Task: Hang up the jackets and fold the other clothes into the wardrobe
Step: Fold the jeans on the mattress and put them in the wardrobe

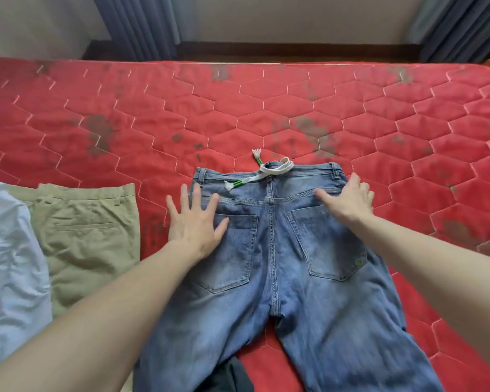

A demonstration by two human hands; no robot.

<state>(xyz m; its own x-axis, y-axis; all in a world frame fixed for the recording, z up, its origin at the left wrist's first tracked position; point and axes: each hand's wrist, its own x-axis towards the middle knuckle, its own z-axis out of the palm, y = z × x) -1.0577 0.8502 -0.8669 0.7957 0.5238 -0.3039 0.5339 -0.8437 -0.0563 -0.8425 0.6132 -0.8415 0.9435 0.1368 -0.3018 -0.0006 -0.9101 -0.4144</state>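
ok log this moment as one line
step: smoothing jeans | left hand: flat on jeans | right hand: flat on jeans | surface: red mattress

Blue denim jeans [283, 250]: flat on the red quilted mattress [266, 108], centre, back pockets up, waistband toward 12 o'clock, legs toward 6 o'clock. White drawstring with green-banded ends [262, 172]: across the waistband, one end on the mattress at 12 o'clock. Left hand [194, 219]: flat on the jeans' 9 o'clock edge. Right hand [348, 200]: flat on the 3 o'clock hip. Beige cotton trousers [88, 241]: at 9 o'clock of the jeans, apart. Pale blue crumpled shirt [9, 264]: further toward 9 o'clock, overlapping the trousers. Dark folded garment [229, 377]: at 6 o'clock, between the legs.
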